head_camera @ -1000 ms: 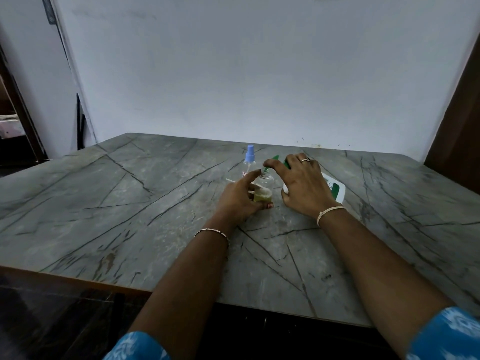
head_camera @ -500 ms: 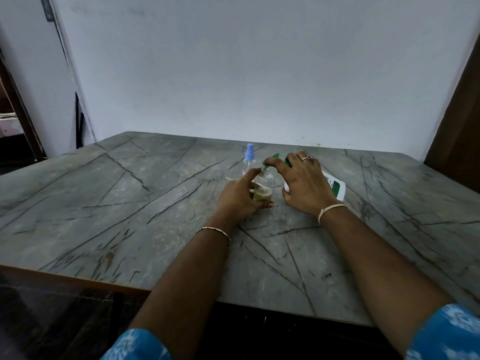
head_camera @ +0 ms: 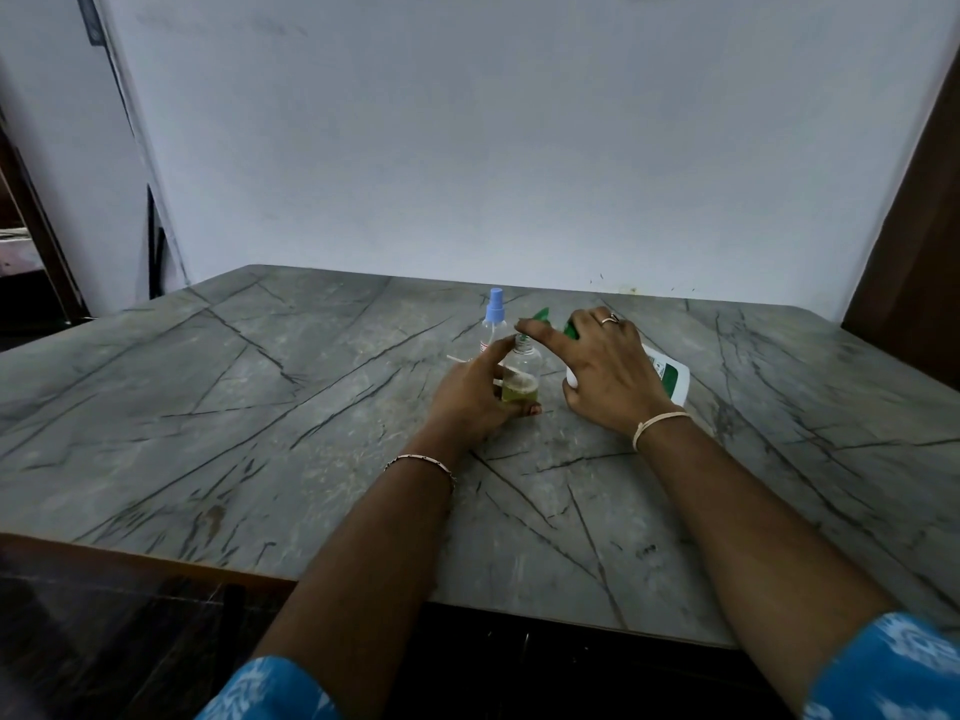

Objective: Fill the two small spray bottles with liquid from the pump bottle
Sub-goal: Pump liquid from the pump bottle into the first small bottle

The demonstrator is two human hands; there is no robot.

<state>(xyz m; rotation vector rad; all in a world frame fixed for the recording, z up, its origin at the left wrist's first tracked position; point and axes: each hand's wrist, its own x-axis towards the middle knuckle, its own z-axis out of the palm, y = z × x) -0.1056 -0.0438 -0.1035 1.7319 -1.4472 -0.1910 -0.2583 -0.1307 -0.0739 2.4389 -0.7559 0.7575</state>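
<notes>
Left grip [head_camera: 475, 392] closed round open spray bottle [head_camera: 521, 374], right grip [head_camera: 605, 371] closed on tilted pump bottle [head_camera: 670, 374]

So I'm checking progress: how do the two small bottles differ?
The near bottle is uncapped with yellow-green liquid at its bottom, and the left hand holds it. The far bottle wears a blue spray cap, stands untouched, and shows no liquid I can see. Both are clear and upright.

Grey veined stone counter [head_camera: 260, 407]: left half open; blue-capped clear spray bottle [head_camera: 493, 324] stands just behind both hands.
</notes>
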